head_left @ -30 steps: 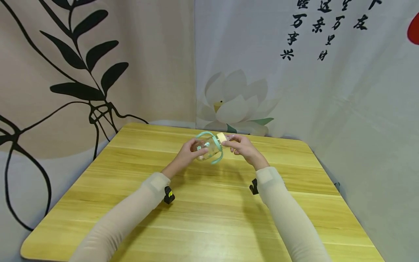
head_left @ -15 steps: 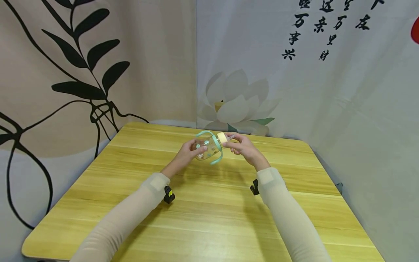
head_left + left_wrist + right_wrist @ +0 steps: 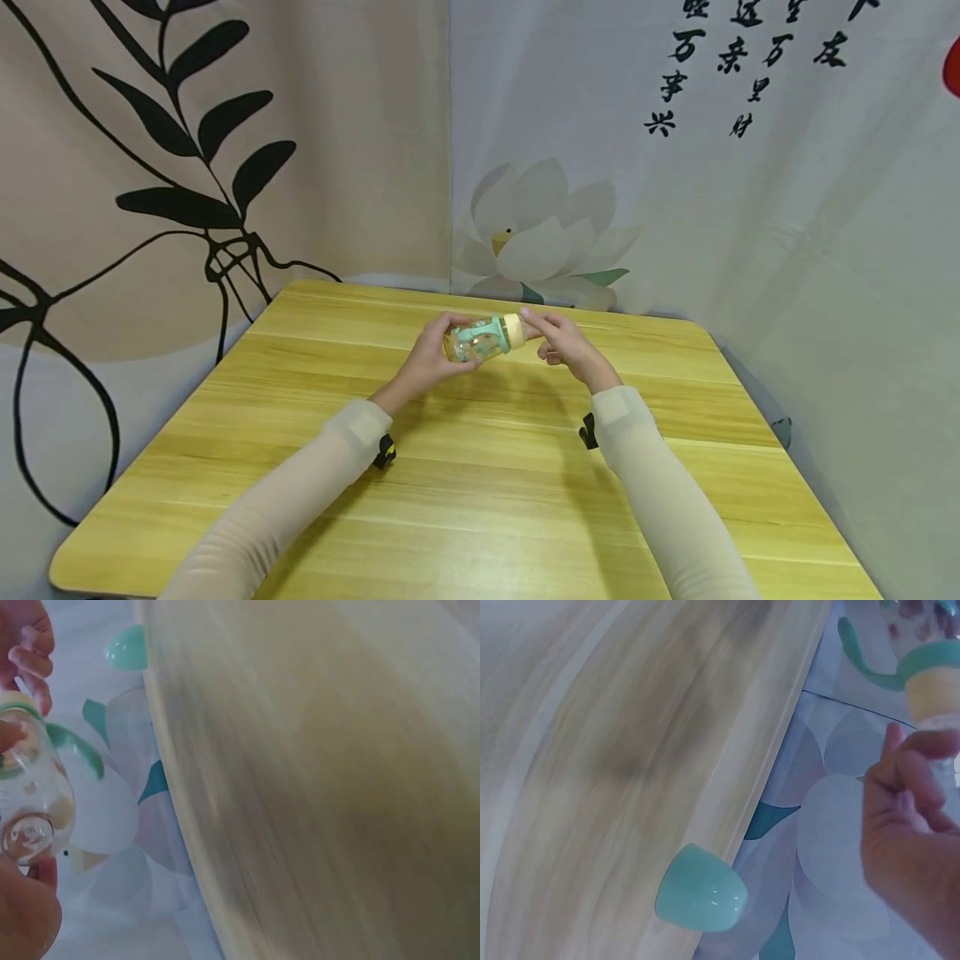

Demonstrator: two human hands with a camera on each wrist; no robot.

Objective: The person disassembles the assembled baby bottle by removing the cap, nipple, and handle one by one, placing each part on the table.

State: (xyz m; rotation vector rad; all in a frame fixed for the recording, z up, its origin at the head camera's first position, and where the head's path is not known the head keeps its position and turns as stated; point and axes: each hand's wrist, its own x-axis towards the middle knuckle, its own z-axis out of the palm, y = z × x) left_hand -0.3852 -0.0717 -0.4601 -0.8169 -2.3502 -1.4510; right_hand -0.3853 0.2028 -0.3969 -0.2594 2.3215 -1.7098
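A clear baby bottle (image 3: 475, 340) with mint-green handles and a pale yellow collar (image 3: 514, 331) is held tilted above the far part of the table. My left hand (image 3: 433, 350) grips its body, with the thumb below and the fingers over the top. At the collar end, my right hand (image 3: 567, 346) has its fingers bent around the teat, most of which they hide. In the right wrist view the right hand (image 3: 911, 802) sits just below the collar (image 3: 934, 694), one finger crossing the teat end. The bottle's round base (image 3: 28, 834) faces the left wrist camera.
A mint-green cap (image 3: 701, 889) stands on the wooden table (image 3: 480, 500) near its far edge; in the head view the right hand hides it. The left wrist view also catches this cap (image 3: 127, 649). Printed curtains (image 3: 360, 150) hang behind the table.
The bottle has turned about its length, so a handle now faces the head camera. My left hand has rolled with it, and my right fingers have shifted at the collar end.
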